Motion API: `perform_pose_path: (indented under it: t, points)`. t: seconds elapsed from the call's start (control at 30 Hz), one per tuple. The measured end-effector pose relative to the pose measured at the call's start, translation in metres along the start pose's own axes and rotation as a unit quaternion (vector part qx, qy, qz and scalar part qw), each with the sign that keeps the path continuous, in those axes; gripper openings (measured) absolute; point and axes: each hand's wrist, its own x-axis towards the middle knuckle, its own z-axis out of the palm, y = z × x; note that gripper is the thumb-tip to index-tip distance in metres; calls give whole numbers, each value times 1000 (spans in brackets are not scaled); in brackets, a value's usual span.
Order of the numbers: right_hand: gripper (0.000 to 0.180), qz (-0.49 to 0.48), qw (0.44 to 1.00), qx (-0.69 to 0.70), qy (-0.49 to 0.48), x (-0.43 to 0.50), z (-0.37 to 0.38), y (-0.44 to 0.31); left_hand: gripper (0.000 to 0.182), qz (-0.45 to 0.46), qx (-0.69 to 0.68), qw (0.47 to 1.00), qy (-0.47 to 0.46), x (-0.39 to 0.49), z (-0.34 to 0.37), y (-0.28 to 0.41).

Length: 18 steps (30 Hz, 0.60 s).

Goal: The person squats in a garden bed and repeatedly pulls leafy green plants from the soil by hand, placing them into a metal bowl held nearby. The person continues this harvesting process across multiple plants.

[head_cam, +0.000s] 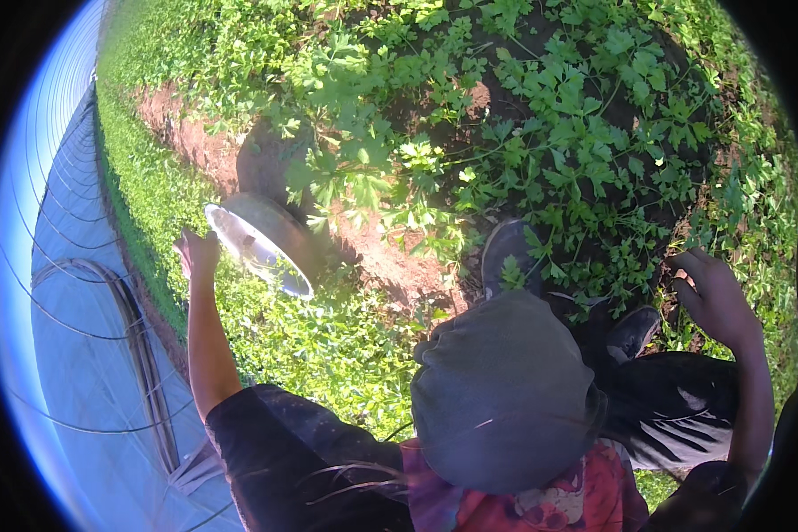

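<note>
My left hand (198, 253) reaches out at the left with its fingers curled. It is right by the near rim of a round, pale basin (259, 249), which is tilted so that its bright inside faces my side. Whether the fingers grip the rim cannot be made out. On the right, my right hand (711, 296) hangs low with fingers loosely bent and apart, nothing visible in it. Its fingertips are beside leafy green plants (592, 146) that look like celery or parsley. Some of these leaves overlap my shoe (505, 256).
Seen from above, a grey cap (505, 392) covers the lower middle of the view. Bare reddish soil (386, 253) shows between the plant rows. Low green growth (319, 359) spreads below the basin. A pale plastic sheet wall (80, 346) with a bundled strip (139, 359) stands at the left.
</note>
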Motion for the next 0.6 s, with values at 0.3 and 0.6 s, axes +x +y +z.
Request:
perform_pose_path:
  t: [0.3, 0.6]
  points:
    - [23, 27, 998, -46, -19, -4, -1, -6, 29, 581, -235, 704, -334, -90, -27, 283]
    - [27, 80, 996, 9, -38, -19, -5, -17, 28, 534, 137, 813, -187, -77, 52, 354]
